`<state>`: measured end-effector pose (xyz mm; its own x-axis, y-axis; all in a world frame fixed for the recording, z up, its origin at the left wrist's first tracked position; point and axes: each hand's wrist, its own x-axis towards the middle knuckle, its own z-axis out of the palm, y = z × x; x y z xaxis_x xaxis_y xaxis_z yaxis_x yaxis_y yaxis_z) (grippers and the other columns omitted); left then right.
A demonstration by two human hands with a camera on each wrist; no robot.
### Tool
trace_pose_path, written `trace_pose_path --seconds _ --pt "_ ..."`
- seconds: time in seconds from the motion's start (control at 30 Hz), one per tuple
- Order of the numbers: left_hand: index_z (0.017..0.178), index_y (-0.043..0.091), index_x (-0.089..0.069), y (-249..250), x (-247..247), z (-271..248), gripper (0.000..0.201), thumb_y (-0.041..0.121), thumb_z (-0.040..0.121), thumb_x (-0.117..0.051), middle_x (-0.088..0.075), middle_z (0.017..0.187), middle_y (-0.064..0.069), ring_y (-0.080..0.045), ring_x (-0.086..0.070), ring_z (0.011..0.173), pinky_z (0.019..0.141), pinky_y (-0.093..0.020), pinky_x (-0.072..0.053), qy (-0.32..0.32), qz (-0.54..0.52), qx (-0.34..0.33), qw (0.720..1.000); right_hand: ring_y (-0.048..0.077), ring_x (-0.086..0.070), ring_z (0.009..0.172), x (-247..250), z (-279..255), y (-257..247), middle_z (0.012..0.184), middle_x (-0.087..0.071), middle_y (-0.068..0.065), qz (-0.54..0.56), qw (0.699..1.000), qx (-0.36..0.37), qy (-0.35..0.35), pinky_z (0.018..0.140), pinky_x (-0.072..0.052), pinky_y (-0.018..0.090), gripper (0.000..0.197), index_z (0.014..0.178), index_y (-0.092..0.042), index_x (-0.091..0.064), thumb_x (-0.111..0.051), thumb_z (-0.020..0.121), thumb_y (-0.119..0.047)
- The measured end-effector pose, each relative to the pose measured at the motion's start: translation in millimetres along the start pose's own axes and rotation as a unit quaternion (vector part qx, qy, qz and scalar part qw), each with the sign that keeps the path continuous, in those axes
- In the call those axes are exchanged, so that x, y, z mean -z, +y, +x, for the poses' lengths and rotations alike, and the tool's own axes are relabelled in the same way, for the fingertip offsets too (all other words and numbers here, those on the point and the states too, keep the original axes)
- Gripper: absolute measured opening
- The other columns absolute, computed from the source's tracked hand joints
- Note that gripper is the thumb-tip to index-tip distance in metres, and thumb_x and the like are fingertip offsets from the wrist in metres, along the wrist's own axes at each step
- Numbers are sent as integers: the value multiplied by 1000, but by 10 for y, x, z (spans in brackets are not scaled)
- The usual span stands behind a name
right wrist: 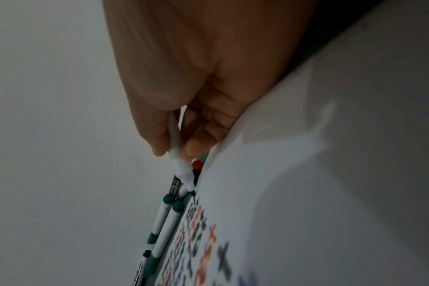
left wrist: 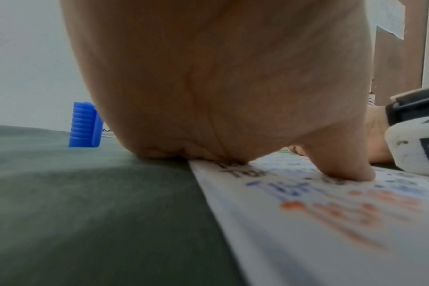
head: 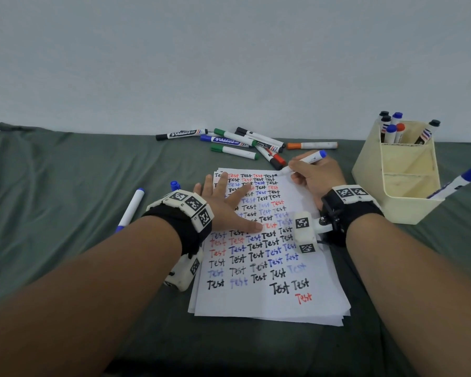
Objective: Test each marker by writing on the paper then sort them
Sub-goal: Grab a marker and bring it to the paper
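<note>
A stack of white paper [head: 318,308] covered with rows of the word "Test" in black, red and blue lies on the green cloth. My left hand [head: 223,205] lies flat on it with fingers spread, the thumb [left wrist: 340,164] pressing the sheet. My right hand [head: 314,175] pinches an uncapped blue marker [head: 309,159], its tip [right wrist: 191,190] touching the paper's far right corner. Its blue cap [head: 175,184] stands on the cloth beside my left wrist, also seen as the ribbed cap [left wrist: 85,125].
Several capped markers [head: 237,144] lie in a pile beyond the paper, near the wall. A cream organiser [head: 397,191] at the right holds several markers in its back pocket and one blue marker [head: 460,182] in front. Another blue marker [head: 131,206] lies left.
</note>
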<state>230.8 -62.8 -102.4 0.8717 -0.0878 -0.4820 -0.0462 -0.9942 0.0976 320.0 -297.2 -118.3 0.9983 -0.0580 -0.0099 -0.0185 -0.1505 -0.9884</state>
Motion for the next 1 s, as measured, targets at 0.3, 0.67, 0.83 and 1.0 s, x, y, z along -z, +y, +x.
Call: trace_pose_path --seconds 0.3,0.67,0.83,1.0 --pt "140 64 21 5 6 -4 119 109 42 -31 37 158 3 -32 35 144 116 -54 17 -1 -2 -1 1000 6 -64 56 13 3 15 68 -74 0 -4 1000 -6 20 59 -52 23 17 68 -34 -79 -77 82 -23" --pt "141 63 20 4 11 -8 118 108 45 -33 37 158 2 -32 34 145 117 -55 16 -1 2 -1 1000 4 -63 52 13 21 30 64 -73 -1 -14 999 -14 35 50 -50 16 9 75 -18 -75 -78 82 -24" --pt "141 63 21 6 6 -2 119 108 45 -32 36 158 2 -32 33 145 118 -55 15 3 3 -2 1000 6 -63 53 29 13 46 65 -73 -1 -2 999 -5 46 52 -51 18 12 70 -23 -77 -77 81 -25" --pt "142 62 21 5 9 0 118 107 46 -32 36 159 2 -33 33 145 118 -56 15 4 6 -3 1000 4 -62 52 26 6 27 63 -71 -3 -14 999 -3 44 51 -49 17 11 70 -22 -74 -75 80 -25"
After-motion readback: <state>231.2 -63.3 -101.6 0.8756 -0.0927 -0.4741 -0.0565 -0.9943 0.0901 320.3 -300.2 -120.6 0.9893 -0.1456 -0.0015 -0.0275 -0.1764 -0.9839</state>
